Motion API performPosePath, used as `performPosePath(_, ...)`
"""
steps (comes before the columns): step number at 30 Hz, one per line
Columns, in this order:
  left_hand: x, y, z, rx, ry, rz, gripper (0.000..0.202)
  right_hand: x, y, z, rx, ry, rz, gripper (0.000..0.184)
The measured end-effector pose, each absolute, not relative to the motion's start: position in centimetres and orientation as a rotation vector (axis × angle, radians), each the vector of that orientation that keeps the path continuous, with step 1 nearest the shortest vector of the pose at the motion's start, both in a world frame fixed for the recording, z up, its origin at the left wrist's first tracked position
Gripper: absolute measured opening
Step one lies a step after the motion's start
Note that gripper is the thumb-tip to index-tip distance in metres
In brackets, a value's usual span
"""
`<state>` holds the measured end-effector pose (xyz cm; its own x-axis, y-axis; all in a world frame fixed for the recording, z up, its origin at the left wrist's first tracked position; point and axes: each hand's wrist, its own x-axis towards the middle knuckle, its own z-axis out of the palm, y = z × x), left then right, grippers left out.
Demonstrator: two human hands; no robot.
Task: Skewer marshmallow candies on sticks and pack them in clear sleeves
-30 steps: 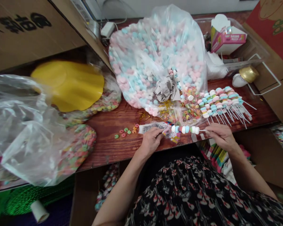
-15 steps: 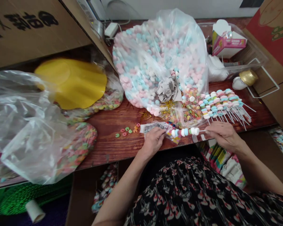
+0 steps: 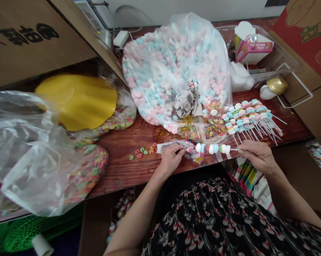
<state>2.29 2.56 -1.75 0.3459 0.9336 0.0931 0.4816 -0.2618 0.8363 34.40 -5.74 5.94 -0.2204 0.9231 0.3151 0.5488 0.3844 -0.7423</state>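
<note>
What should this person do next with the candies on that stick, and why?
Probably the left hand should ease the candies snugly along the stick toward the right hand. The left hand sits right at the end of the row, the right hand grips the stick, and the finished skewers nearby show tight rows.

Hands (image 3: 171, 160) (image 3: 256, 155) at a candy skewer (image 3: 212, 148), more skewers (image 3: 245, 119) lying near

From where I'm watching, the reddish wooden table (image 3: 123, 167) carries a big clear bag of pink and blue candies (image 3: 173, 71) at the far side and a bag of colorful candy rings (image 3: 88, 174) at left. Loose candy rings (image 3: 141, 152) lie on the bare wood near me, with candy skewers (image 3: 245, 119) lying side by side at right.
</note>
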Motion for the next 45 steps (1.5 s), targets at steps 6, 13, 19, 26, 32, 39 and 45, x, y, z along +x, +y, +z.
performPosePath(6,2.7,2.7,-1.9,1.894,1.274,0.723,0.011,34.5,-5.1,5.5,-1.224,-2.089,0.507,0.014)
performPosePath(13,2.9,2.7,-1.4,2.125,1.155,0.711,0.018,34.5,-4.9,6.2,-1.408,-2.412,-0.003,0.019)
performPosePath(19,2.6,2.6,-0.7,2.184,1.169,0.594,0.019,35.3,-4.7,6.7,-1.442,-2.329,-0.038,0.020)
performPosePath(26,2.6,2.9,0.8,1.546,1.217,0.556,0.030,34.6,-4.8,5.4,-1.254,-1.977,0.183,0.026)
performPosePath(32,2.6,3.0,2.0,1.320,1.206,0.567,0.036,33.7,-4.1,5.1,-1.228,-2.001,0.194,0.020)
performPosePath(39,2.3,2.4,0.9,1.592,1.255,0.641,0.034,34.1,-3.9,5.0,-1.336,-1.737,0.331,0.014)
performPosePath(45,3.4,2.5,0.0,1.776,1.318,0.720,0.035,28.4,-2.8,4.6,-1.300,-1.396,0.776,0.016)
